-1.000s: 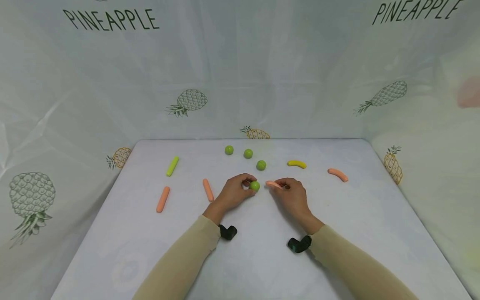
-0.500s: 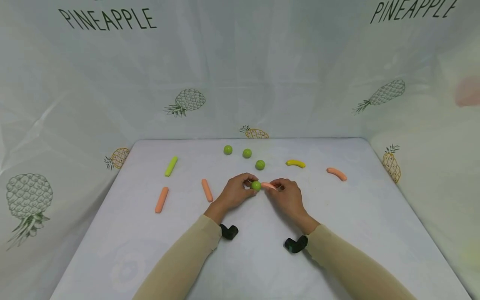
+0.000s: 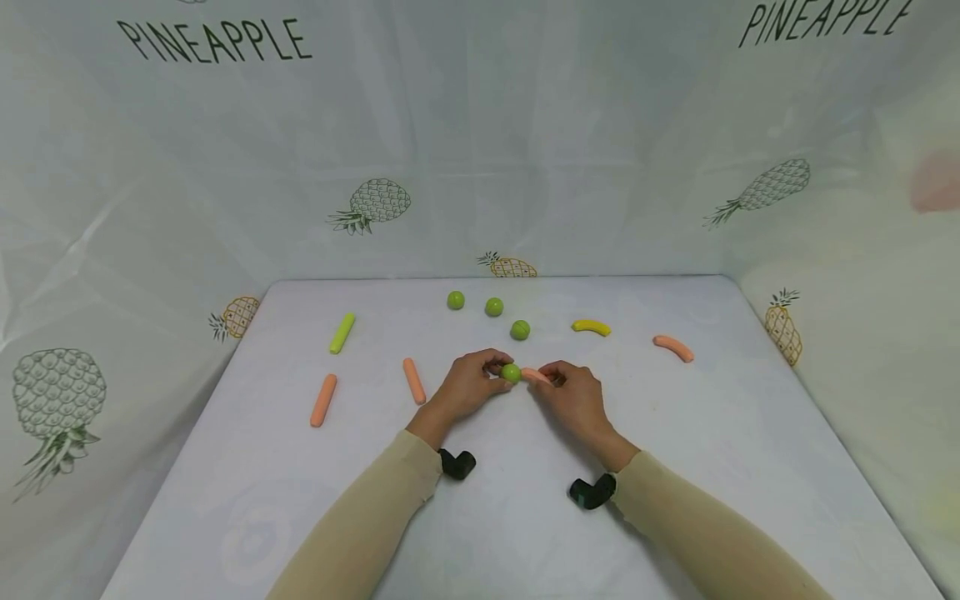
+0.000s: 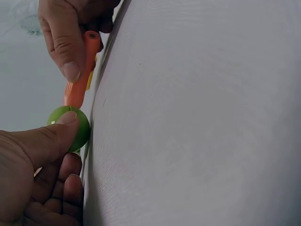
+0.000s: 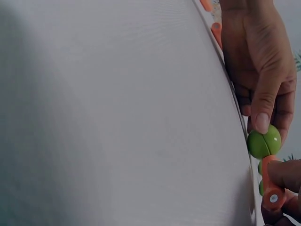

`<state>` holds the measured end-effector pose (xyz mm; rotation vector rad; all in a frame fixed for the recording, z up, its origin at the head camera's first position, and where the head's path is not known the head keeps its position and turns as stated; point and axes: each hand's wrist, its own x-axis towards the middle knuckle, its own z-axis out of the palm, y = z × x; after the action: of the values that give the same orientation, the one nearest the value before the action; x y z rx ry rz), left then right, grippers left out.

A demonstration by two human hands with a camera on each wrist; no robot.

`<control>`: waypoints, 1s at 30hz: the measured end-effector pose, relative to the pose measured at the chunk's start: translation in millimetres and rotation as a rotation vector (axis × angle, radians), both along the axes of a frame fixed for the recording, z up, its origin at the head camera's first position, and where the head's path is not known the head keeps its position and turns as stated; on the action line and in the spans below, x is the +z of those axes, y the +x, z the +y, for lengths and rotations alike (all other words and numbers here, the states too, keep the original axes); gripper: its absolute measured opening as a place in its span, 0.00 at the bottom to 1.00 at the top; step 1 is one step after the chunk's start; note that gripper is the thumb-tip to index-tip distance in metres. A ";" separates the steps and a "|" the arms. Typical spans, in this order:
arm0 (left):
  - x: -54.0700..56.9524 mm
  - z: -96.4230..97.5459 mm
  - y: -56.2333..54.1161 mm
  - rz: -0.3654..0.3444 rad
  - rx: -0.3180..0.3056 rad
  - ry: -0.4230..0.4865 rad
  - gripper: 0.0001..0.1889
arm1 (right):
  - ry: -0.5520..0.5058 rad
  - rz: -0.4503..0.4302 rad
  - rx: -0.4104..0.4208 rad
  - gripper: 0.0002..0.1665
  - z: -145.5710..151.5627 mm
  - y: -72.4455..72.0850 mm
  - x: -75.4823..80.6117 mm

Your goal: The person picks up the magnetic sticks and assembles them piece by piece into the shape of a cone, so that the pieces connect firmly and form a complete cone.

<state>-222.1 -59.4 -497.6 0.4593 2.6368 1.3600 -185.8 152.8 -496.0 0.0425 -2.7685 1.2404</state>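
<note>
Near the table's middle my left hand pinches a green ball between thumb and fingers. My right hand pinches a slightly curved orange magnetic rod, thumb laid along its side. In the left wrist view one end of the rod meets the top of the ball, and the rod's other end shows a small dark round centre. A seam line crosses the ball in the right wrist view, where the rod also meets it. Fingers hide part of both pieces.
Behind the hands lie several green balls. A curved yellow rod and a curved orange rod are to the right. Left of the hands are straight orange rods and a yellow-green rod. A pineapple-printed sheet rises behind the table.
My right hand has moved left with the curved orange rod, closing the gap to the green ball; the rod's end now meets it. My left hand has stayed nearly still.
</note>
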 end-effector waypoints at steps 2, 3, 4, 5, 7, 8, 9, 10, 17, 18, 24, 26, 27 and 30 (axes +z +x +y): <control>-0.1 -0.9 -0.2 0.009 -0.008 0.002 0.18 | 0.010 -0.006 0.004 0.21 -0.5 1.4 0.5; -0.1 -1.3 -0.1 0.011 -0.010 0.003 0.19 | 0.015 -0.012 0.006 0.20 -0.8 2.4 0.8; -0.1 -1.7 -0.1 0.017 -0.013 0.004 0.19 | 0.019 -0.018 0.008 0.19 -0.9 3.3 1.2; -0.1 -1.9 0.0 0.018 -0.014 0.003 0.19 | 0.023 -0.026 0.009 0.19 -1.1 4.3 1.6; 0.2 -2.3 0.4 0.027 -0.015 0.004 0.19 | 0.029 -0.038 0.011 0.18 -1.4 6.5 2.5; 0.3 -2.3 0.7 0.026 -0.014 0.004 0.19 | 0.027 -0.045 0.013 0.18 -1.5 7.6 2.9; 0.7 -2.2 1.0 0.027 -0.014 0.003 0.19 | 0.024 -0.052 0.014 0.19 -1.5 8.7 3.4; 0.9 -2.0 1.2 0.029 -0.013 0.004 0.20 | 0.019 -0.060 0.017 0.19 -1.7 9.9 3.9; 2.1 -0.6 3.2 0.015 0.015 0.034 0.18 | 0.006 -0.111 0.024 0.18 -4.8 17.2 4.5; 2.6 -0.1 3.9 0.011 0.022 0.039 0.17 | 0.011 -0.113 0.024 0.17 -5.2 18.3 4.4; 4.6 1.9 12.5 0.013 0.036 -0.002 0.08 | 0.018 -0.094 0.050 0.15 -9.2 24.0 3.2; 5.3 1.4 16.5 0.007 0.028 -0.033 0.08 | 0.027 -0.074 0.074 0.14 -10.2 25.1 2.3; 6.0 1.2 18.4 -0.001 0.019 -0.048 0.09 | 0.032 -0.066 0.085 0.13 -10.7 25.8 2.0; 7.3 0.9 23.9 -0.022 -0.016 -0.089 0.14 | 0.041 -0.054 0.118 0.11 -11.8 27.5 1.3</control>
<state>-198.2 -58.5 -490.2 0.4502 2.6572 1.2300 -158.3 141.0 -494.7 0.1814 -2.8756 1.2280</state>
